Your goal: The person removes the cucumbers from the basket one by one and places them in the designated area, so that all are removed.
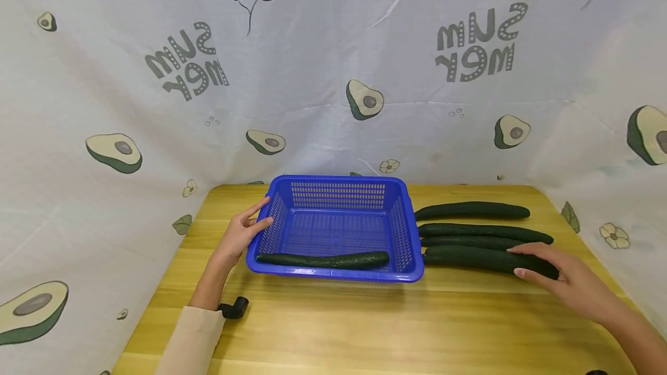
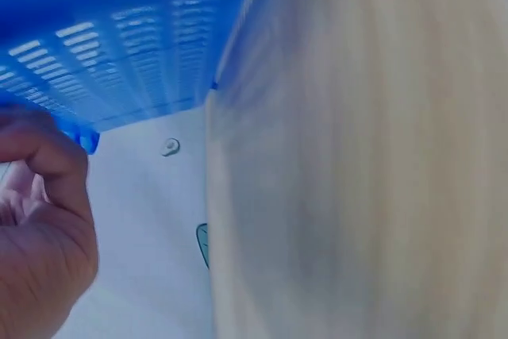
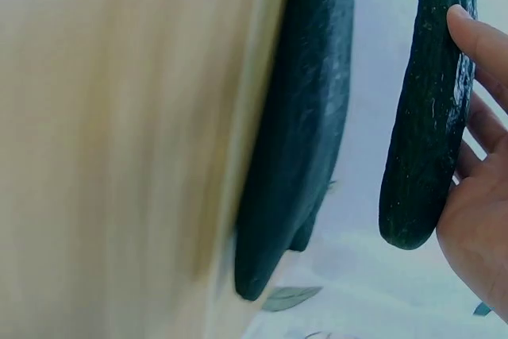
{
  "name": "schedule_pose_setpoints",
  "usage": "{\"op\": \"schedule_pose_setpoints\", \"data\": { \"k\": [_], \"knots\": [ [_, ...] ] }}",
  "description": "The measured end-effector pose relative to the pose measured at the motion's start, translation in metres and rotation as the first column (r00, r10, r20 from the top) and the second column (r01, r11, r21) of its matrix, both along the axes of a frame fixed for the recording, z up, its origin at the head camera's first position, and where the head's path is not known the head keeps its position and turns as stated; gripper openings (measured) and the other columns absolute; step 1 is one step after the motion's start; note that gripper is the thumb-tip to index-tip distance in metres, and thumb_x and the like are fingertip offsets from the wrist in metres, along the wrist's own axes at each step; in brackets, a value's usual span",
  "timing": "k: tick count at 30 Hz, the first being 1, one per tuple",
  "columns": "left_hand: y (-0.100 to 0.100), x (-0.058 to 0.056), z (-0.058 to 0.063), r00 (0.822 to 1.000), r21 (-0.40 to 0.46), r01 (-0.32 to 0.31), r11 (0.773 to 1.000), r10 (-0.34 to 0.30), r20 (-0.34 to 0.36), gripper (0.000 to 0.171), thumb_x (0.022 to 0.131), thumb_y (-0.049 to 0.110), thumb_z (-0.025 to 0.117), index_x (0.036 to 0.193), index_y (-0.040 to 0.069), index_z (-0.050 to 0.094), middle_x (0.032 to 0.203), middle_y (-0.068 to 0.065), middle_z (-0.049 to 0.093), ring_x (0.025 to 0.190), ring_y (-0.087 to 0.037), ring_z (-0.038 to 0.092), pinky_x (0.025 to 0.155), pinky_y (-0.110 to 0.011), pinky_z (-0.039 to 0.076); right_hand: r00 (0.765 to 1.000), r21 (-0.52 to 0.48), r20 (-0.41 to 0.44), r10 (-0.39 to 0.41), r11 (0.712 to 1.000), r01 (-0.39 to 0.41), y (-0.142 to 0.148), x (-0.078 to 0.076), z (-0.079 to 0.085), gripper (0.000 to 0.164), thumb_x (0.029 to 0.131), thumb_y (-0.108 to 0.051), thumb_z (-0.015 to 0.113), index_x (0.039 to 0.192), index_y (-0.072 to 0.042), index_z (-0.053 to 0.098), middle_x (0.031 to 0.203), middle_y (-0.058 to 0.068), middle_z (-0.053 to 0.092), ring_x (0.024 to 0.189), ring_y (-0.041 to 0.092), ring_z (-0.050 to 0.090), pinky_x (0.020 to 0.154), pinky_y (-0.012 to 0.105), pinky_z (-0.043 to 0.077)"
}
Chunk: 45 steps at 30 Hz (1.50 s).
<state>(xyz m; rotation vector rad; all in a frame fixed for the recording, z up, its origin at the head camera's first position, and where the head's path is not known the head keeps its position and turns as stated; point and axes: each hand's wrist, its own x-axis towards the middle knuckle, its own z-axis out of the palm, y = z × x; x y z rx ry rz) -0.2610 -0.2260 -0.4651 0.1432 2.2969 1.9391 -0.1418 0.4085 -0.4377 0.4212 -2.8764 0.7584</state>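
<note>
My left hand (image 1: 238, 240) grips the left rim of a blue plastic basket (image 1: 333, 275), its thumb lying over the edge. In the left wrist view, the curled fingers (image 2: 55, 152) are right at the basket's slotted side. One long dark green cucumber (image 1: 328, 260) lies inside along the basket's near wall. On the right, my right hand (image 1: 570, 279) holds the nearest cucumber (image 1: 469, 256) by its right end, thumb on the near side and fingers over the far side. The right wrist view shows this held cucumber (image 3: 429, 109) apart from another cucumber (image 3: 305, 117) on the table.
Several more cucumbers lie side by side to the right of the basket, among them a far one (image 1: 479, 209) and a middle one (image 1: 490, 231). All stands on a wooden table (image 1: 333, 328). A white cloth (image 1: 312, 74) printed with avocados hangs behind and around it.
</note>
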Motion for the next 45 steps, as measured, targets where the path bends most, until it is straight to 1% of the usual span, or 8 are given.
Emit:
{"op": "schedule_pose_setpoints", "data": {
  "k": [4, 7, 13, 20, 25, 32, 38, 45],
  "knots": [
    [-0.003, 0.001, -0.002, 1.0, -0.026, -0.007, 1.0, 0.006, -0.021, 0.064, 0.1, 0.03, 0.068, 0.159, 0.031, 0.043, 0.098, -0.022, 0.077, 0.08, -0.024, 0.077, 0.069, -0.037, 0.063, 1.0, -0.012, -0.025, 0.013, 1.0, -0.014, 0.006, 0.002, -0.012, 0.038, 0.091, -0.019, 0.078, 0.128, -0.024, 0.069, 0.124, -0.016, 0.063, 0.111, -0.03, 0.032, 0.077, 0.002, 0.033],
    [-0.001, 0.003, -0.002, 0.997, -0.053, -0.064, 0.997, 0.061, -0.053, 0.061, 0.098, 0.03, 0.072, 0.155, 0.026, 0.05, 0.073, -0.008, 0.071, 0.066, -0.018, 0.071, 0.062, -0.032, 0.06, 0.999, -0.021, -0.03, 0.029, 0.999, -0.029, 0.008, 0.004, -0.021, 0.038, 0.09, -0.017, 0.079, 0.127, -0.025, 0.069, 0.12, -0.032, 0.056, 0.111, -0.03, 0.033, 0.078, 0.001, 0.032],
    [0.002, 0.002, 0.0, 0.99, -0.064, -0.105, 0.992, 0.099, -0.097, 0.054, 0.096, 0.029, 0.074, 0.148, 0.022, 0.059, 0.053, 0.005, 0.048, 0.053, -0.014, 0.062, 0.056, -0.03, 0.058, 0.997, -0.033, -0.065, 0.046, 0.998, -0.048, 0.008, 0.007, -0.037, 0.039, 0.088, -0.014, 0.08, 0.125, -0.022, 0.07, 0.12, -0.03, 0.058, 0.11, -0.029, 0.038, 0.08, -0.002, 0.033],
    [0.004, 0.001, 0.0, 0.995, 0.007, -0.078, 0.997, 0.078, -0.058, 0.056, 0.098, 0.022, 0.071, 0.151, 0.019, 0.055, 0.068, -0.001, 0.071, 0.068, -0.019, 0.075, 0.064, -0.036, 0.063, 0.991, -0.043, -0.104, 0.08, 0.995, -0.085, 0.007, 0.009, -0.051, 0.04, 0.087, -0.009, 0.081, 0.124, -0.02, 0.07, 0.12, -0.027, 0.06, 0.109, -0.025, 0.044, 0.08, -0.001, 0.036],
    [0.006, 0.003, -0.002, 0.995, 0.048, -0.077, 0.996, 0.079, -0.053, 0.055, 0.098, 0.02, 0.071, 0.151, 0.02, 0.055, 0.068, -0.004, 0.071, 0.067, -0.019, 0.074, 0.064, -0.036, 0.063, 0.99, -0.027, -0.128, 0.065, 0.997, -0.069, 0.009, 0.004, -0.055, 0.039, 0.086, -0.01, 0.081, 0.122, -0.022, 0.071, 0.12, -0.023, 0.061, 0.11, -0.026, 0.041, 0.081, -0.001, 0.035],
    [0.007, 0.005, -0.005, 0.996, 0.099, -0.09, 0.991, 0.092, -0.017, 0.057, 0.097, 0.018, 0.071, 0.151, 0.021, 0.055, 0.101, -0.023, 0.077, 0.08, -0.026, 0.078, 0.069, -0.04, 0.064, 0.984, 0.01, -0.155, 0.082, 0.997, -0.081, 0.011, -0.002, -0.054, 0.039, 0.085, -0.013, 0.083, 0.121, -0.023, 0.072, 0.118, -0.017, 0.063, 0.11, -0.025, 0.04, 0.081, 0.0, 0.035],
    [0.006, 0.006, -0.005, 0.995, 0.095, -0.096, 0.991, 0.098, -0.022, 0.057, 0.098, 0.019, 0.071, 0.152, 0.022, 0.054, 0.098, -0.021, 0.078, 0.079, -0.024, 0.078, 0.069, -0.04, 0.064, 0.983, 0.055, -0.166, 0.072, 0.996, -0.064, 0.009, -0.005, -0.055, 0.039, 0.082, -0.016, 0.085, 0.119, -0.025, 0.073, 0.116, -0.009, 0.067, 0.109, -0.025, 0.039, 0.081, 0.003, 0.036],
    [0.006, 0.007, -0.003, 0.996, 0.091, -0.088, 0.992, 0.09, -0.016, 0.057, 0.098, 0.02, 0.07, 0.153, 0.023, 0.053, 0.11, -0.029, 0.074, 0.084, -0.028, 0.078, 0.071, -0.042, 0.064, 0.985, 0.132, -0.161, 0.064, 0.99, -0.043, 0.008, -0.006, -0.054, 0.037, 0.08, -0.018, 0.087, 0.114, -0.023, 0.074, 0.114, 0.002, 0.07, 0.104, -0.01, 0.053, 0.078, 0.014, 0.045]
  ]
}}
